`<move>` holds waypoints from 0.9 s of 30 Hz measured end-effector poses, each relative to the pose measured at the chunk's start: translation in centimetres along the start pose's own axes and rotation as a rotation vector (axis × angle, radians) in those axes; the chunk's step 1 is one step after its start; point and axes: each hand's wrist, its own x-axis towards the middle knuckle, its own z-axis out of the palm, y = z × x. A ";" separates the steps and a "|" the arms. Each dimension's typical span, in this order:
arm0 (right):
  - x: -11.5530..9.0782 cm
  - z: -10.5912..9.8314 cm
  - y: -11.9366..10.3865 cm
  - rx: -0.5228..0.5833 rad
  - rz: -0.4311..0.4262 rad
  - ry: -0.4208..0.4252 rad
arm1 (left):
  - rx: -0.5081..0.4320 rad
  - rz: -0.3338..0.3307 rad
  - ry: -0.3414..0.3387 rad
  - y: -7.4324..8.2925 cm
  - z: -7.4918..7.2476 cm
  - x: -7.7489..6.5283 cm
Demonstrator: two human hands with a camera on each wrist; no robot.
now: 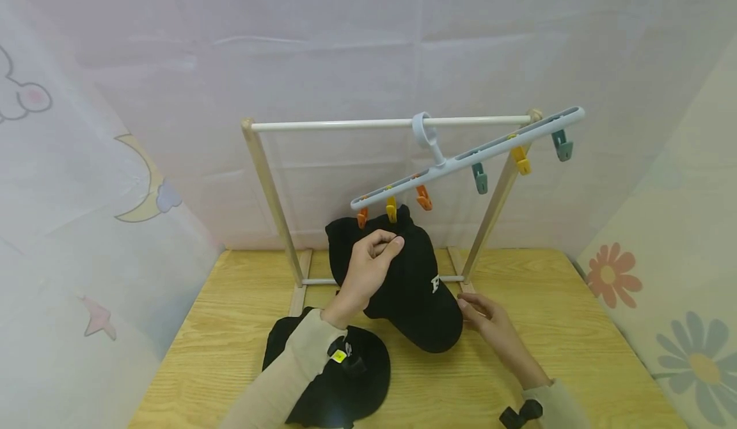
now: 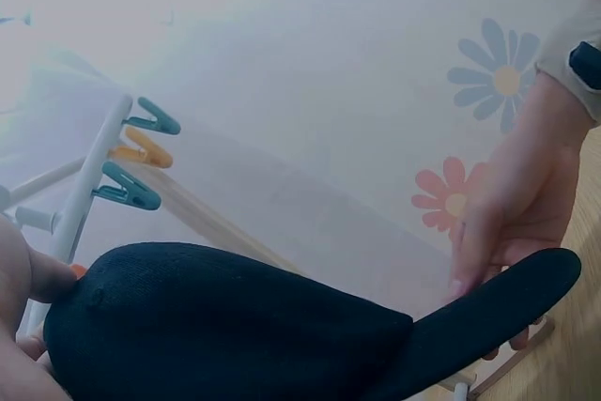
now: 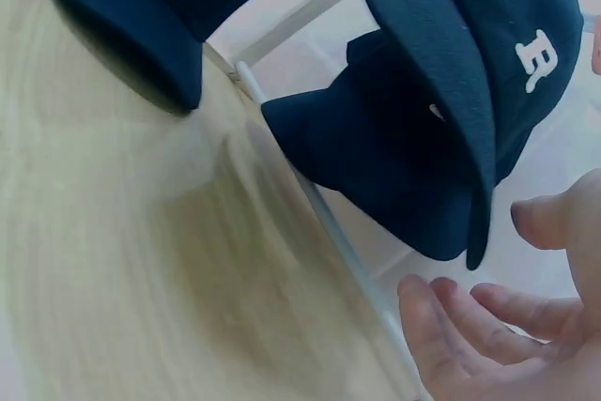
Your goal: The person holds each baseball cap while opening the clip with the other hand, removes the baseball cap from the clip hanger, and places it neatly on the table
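So the left hand (image 1: 364,272) is pinching the cap (image 1: 410,272) up top, its brim (image 1: 434,323) slanting down toward the right hand (image 1: 494,328), whose fingers are hanging apart right beside it.

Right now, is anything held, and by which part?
The left hand holds a black baseball cap by its crown, away from the brim; the right hand holds nothing.

Black cap (image 1: 411,269), white letter (image 1: 435,284)
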 end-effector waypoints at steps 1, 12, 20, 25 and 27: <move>-0.2 0.1 0.1 0.016 0.014 -0.002 | -0.002 0.004 0.001 0.0 0.0 0.0; -2.2 1.3 0.4 0.318 0.145 -0.047 | -0.033 0.013 0.024 -0.2 0.4 -0.5; -2.9 2.2 1.0 0.491 0.080 -0.070 | -0.037 -0.022 0.001 -0.2 0.2 -1.1; -3.3 2.4 1.0 0.479 0.096 -0.010 | -0.027 -0.070 -0.019 0.0 0.0 -1.7; -3.5 2.3 1.1 0.476 0.089 -0.009 | -0.007 -0.071 -0.033 0.1 -0.1 -1.8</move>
